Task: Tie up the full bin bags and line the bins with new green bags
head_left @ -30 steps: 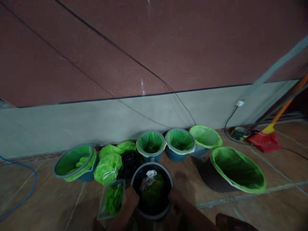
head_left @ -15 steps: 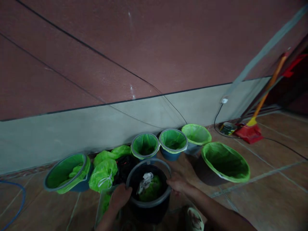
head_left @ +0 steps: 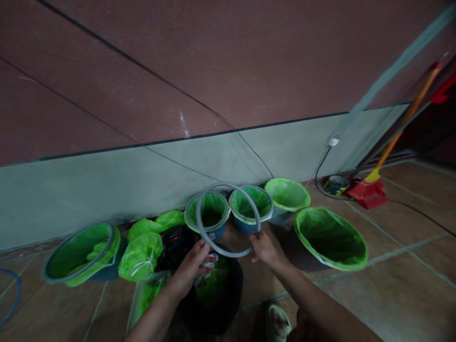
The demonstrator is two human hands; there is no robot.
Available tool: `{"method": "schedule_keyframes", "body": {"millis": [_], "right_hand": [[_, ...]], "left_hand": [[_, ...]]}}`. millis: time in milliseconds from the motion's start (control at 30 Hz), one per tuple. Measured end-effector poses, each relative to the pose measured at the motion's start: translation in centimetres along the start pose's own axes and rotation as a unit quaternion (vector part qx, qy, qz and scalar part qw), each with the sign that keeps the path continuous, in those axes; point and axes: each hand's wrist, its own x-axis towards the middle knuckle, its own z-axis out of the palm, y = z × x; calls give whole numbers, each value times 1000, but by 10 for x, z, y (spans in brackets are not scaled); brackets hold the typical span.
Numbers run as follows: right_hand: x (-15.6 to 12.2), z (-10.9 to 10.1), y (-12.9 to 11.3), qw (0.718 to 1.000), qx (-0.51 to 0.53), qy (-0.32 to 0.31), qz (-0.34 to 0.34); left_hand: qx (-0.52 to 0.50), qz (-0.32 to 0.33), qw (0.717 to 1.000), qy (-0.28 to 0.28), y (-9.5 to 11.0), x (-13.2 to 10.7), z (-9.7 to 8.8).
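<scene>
A black bin point(head_left: 221, 304) stands on the floor right in front of me, with green liner and crumpled white paper point(head_left: 210, 263) inside. My two hands hold its grey rim ring point(head_left: 228, 190) lifted above the bin and tilted toward me. My left hand point(head_left: 192, 266) grips the ring's lower left edge. My right hand point(head_left: 263, 248) grips its lower right edge. Behind the ring sit two small blue bins with green liners point(head_left: 208, 211) point(head_left: 251, 206).
More green-lined bins stand along the wall: a large one point(head_left: 83, 249) at left, a pale one point(head_left: 287, 194) and a big tipped one point(head_left: 329, 237) at right. Tied green bags point(head_left: 140, 251) lie left of the black bin. A red dustpan and broom point(head_left: 366, 192) lean at right; cables run down the wall.
The grey ring was seated on the black bin's top; both hands have now lifted it off and raised it. The view has shifted slightly.
</scene>
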Motion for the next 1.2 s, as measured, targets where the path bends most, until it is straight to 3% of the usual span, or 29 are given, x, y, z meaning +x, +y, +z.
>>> {"method": "schedule_keyframes", "body": {"millis": [100,167,233,300,333,467,567,800,1033,1100,1200], "right_hand": [[3,23,-6,997,-53,-57,-9],[18,24,-8,989,-95,-107,-27],[45,13,-8,972,-205,-74,-82],[78,-1,-3,916,-365,31,-165],[95,-6,1,882,-430,53,-187],[147,-10,18,786,-593,21,-172],[161,-1,26,755,-633,2,-169],[163,17,27,752,-635,4,-175],[157,20,19,765,-623,21,-164],[149,23,12,791,-585,53,-174],[126,33,-4,889,-399,88,-208]], "left_hand": [[-58,34,997,42,4,14,15],[-80,36,991,98,7,24,14],[-89,39,986,133,10,33,8],[-92,44,983,151,15,39,0],[-91,47,982,159,18,42,-4],[-92,54,976,191,28,48,-16],[-99,60,971,210,33,52,-22],[-98,79,965,230,40,54,-30],[-85,95,970,208,39,51,-31],[-90,97,971,199,38,52,-30],[-92,102,973,184,33,55,-25]]}}
